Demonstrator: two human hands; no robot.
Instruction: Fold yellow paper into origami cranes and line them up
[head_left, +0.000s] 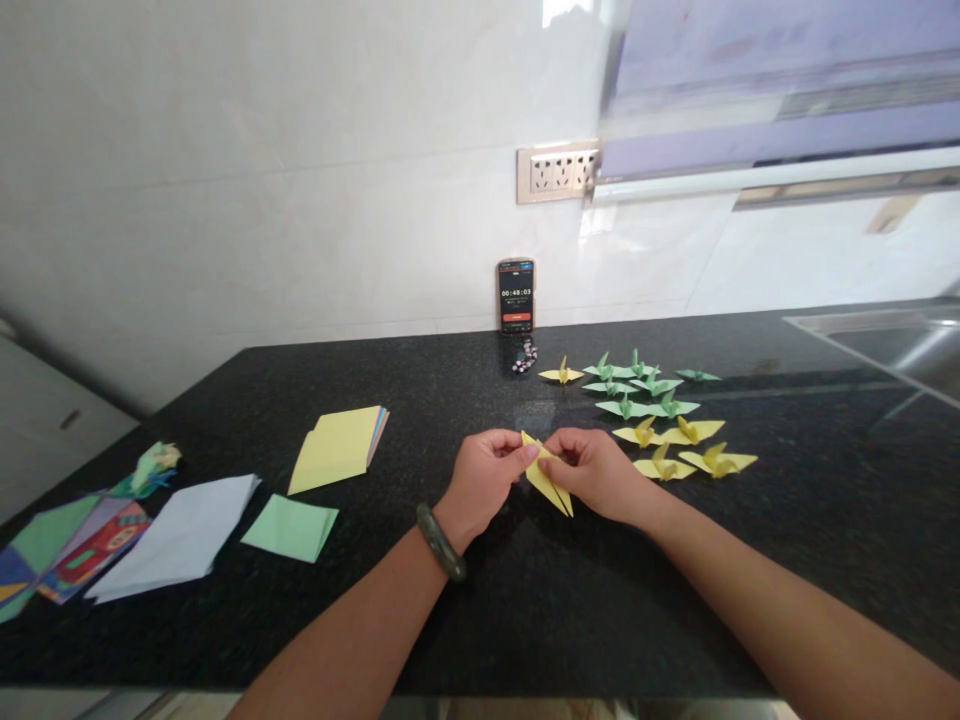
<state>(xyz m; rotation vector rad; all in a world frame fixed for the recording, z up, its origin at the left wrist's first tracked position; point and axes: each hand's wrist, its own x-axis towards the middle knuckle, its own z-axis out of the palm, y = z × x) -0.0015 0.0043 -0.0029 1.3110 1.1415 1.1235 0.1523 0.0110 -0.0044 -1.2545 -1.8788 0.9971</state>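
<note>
A narrow, diamond-shaped piece of folded yellow origami paper is held between my two hands above the dark counter. Its split lower points face toward me. My left hand, with a dark green bangle on the wrist, pinches the paper's upper left side between thumb and fingers. On the other side my right hand grips the edge with thumb and curled fingers. Just right of it stand several yellow paper cranes, and behind those several green paper cranes. One more yellow crane sits farther back.
Left on the counter lie a stack of yellow-topped paper, green paper, white sheets and a colourful packet. A phone showing a timer leans on the wall, a beaded strand before it. A sink is far right.
</note>
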